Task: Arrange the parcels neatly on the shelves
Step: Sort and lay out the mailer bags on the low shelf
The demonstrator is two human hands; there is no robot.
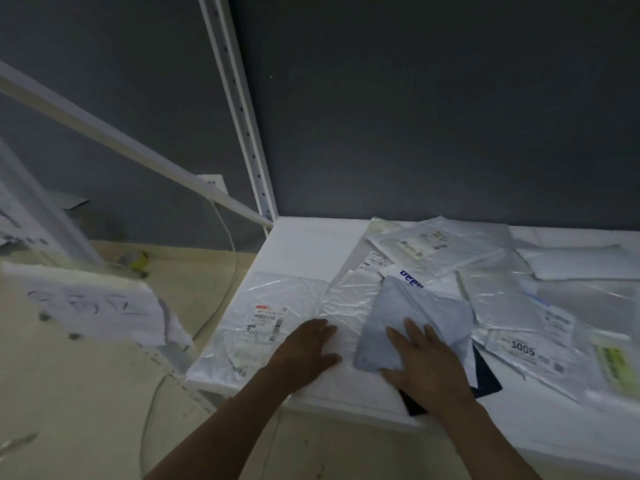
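— Dark grey wall (433, 116) is standing behind a white shelf (304, 244). What is lying on it?
— Parcels are overlapping across it. A clear plastic parcel (263, 323) with a barcode label is lying at 7 o'clock, a grey mailer (408, 317) at 5 o'clock, and a parcel labelled 3005 (523, 348) at 4 o'clock.
— And the hands?
— Both are lying flat with straight fingers. The left hand (308, 351) is pressing on the clear plastic parcel's right side. The right hand (422, 362) is resting on the grey mailer's lower corner, and a dark navy parcel (488, 379) is poking out beneath.
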